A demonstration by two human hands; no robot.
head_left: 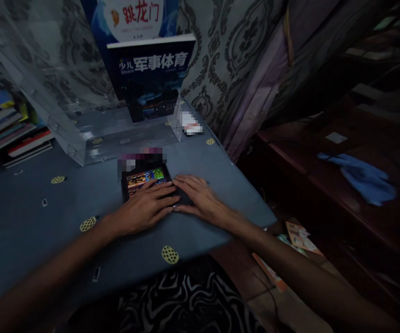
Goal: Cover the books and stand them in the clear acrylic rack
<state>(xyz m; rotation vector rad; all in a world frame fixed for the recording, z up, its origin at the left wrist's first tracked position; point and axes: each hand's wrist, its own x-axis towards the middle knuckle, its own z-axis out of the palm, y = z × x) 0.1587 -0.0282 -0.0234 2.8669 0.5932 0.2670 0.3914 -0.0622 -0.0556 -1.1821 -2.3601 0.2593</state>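
Observation:
A dark flat item with colourful pictures on its face (158, 174) lies on the blue-grey tablecloth; its far end is pixelated. My left hand (147, 206) rests flat across its near part, fingers stretched out to the right, hiding much of it. Beside its right edge lies my right hand (198, 199), fingers extended to the left and nearly meeting the left fingertips. Both hands are palm down. Whether a second dark piece lies under the fingers I cannot tell.
A clear acrylic stand (127, 138) at the back holds a dark blue book (153, 88) before another book (134, 18). Stacked books (9, 125) are at the left. A pixelated white item (191, 124) is near the wall. A blue cloth (363, 178) lies on dark furniture.

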